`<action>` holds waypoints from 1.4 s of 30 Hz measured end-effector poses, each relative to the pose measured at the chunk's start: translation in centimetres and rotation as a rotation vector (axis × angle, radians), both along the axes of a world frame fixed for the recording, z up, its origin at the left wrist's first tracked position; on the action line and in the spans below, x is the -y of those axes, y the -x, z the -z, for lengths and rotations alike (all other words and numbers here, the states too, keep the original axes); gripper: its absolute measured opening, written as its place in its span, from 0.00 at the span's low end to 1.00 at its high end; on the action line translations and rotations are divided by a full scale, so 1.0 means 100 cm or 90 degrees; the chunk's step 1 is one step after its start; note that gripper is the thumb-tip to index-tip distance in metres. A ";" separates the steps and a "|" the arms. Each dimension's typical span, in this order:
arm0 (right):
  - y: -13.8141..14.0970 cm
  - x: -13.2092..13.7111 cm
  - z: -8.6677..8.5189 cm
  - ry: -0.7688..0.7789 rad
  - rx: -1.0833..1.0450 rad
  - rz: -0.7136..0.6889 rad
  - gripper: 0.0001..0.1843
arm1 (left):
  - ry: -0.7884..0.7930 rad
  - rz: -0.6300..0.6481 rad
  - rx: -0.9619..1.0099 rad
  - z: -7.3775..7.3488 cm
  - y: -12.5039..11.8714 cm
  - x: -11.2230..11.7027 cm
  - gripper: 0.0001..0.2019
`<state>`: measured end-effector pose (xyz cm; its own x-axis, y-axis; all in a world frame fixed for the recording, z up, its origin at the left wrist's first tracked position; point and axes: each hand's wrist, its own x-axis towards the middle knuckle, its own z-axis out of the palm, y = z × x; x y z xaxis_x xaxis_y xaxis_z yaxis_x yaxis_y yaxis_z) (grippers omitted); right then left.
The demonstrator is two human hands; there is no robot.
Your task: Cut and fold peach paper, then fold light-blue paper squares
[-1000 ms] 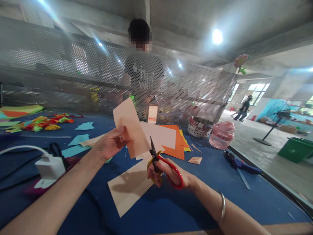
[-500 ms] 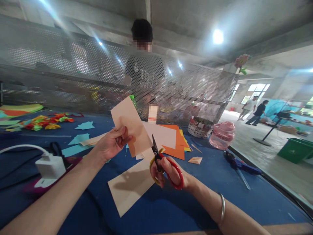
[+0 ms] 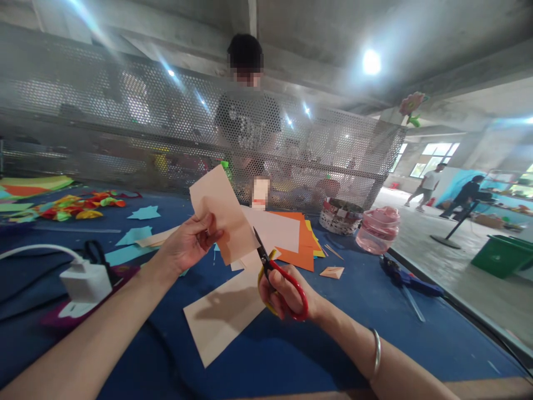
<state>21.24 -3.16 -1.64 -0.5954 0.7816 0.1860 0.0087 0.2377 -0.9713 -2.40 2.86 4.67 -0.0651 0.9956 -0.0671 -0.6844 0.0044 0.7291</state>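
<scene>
My left hand (image 3: 195,240) pinches a peach-coloured sheet of paper (image 3: 222,203) and holds it up above the table. In my right hand (image 3: 285,289) are scissors (image 3: 263,253) with red and yellow handles. Their dark blades lie at the paper's right edge, and from here I cannot tell whether they cut into it. Below, another peach sheet (image 3: 222,322) rests on the blue tabletop (image 3: 333,339). Behind the held paper lie a pale sheet (image 3: 278,229) and orange sheets (image 3: 307,253). A small folded peach piece (image 3: 332,272) sits to the right.
On the left are a white plug adapter (image 3: 85,283) with cables, blue paper pieces (image 3: 145,213) and colourful scraps (image 3: 79,206). To the right stand a woven basket (image 3: 339,216), a pink bottle (image 3: 378,230) and a blue glue gun (image 3: 412,280). A person (image 3: 247,116) is behind the perforated panel (image 3: 166,128).
The scissors have shifted slightly left, and their blades look more closed. My left hand and its paper have barely moved. Two people in the background have walked right.
</scene>
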 end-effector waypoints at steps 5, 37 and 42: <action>0.000 0.002 -0.005 0.011 -0.015 -0.047 0.37 | -0.011 0.004 -0.023 0.001 0.001 0.000 0.13; 0.003 0.008 -0.009 -0.012 -0.005 -0.032 0.38 | -0.072 0.078 -0.116 0.009 0.002 -0.002 0.06; 0.005 0.007 -0.013 -0.030 0.000 -0.034 0.39 | -0.088 0.102 -0.137 0.010 -0.001 0.000 0.07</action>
<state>20.78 -3.87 -0.37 -0.6358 0.7392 0.2222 -0.0051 0.2838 -0.9589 -2.33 2.82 3.67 0.0953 0.9931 0.0677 -0.5132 -0.0093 0.8582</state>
